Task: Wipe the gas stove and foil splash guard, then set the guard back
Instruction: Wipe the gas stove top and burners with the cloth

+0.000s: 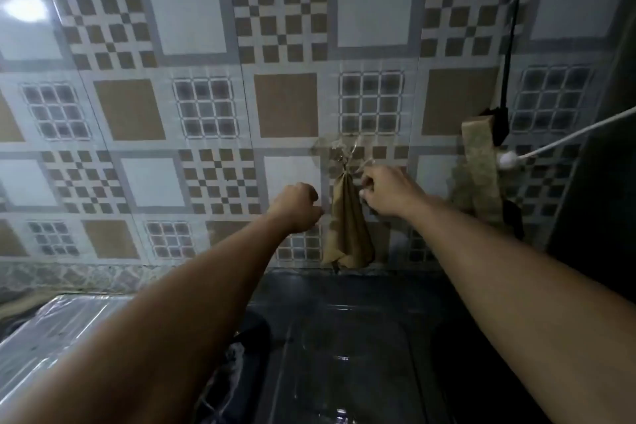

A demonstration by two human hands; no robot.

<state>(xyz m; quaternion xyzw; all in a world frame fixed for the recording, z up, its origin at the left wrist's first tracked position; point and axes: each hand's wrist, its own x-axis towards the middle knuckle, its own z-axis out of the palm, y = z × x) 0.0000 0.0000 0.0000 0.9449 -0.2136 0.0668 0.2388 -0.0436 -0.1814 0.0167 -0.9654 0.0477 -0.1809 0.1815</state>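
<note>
Right hand [385, 191] reaches to the wall hook [347, 155], fingers curled and seemingly pinching the cloth's loop; we cannot tell for sure in the dim blur. Our left hand [299, 206] is a closed fist holding nothing visible, just left of the cloth [347, 224], which hangs long-axis vertical between both hands. Below lies the dark stove [344, 337]; the foil guard [62, 323] sits lower left, partly cut off.
</note>
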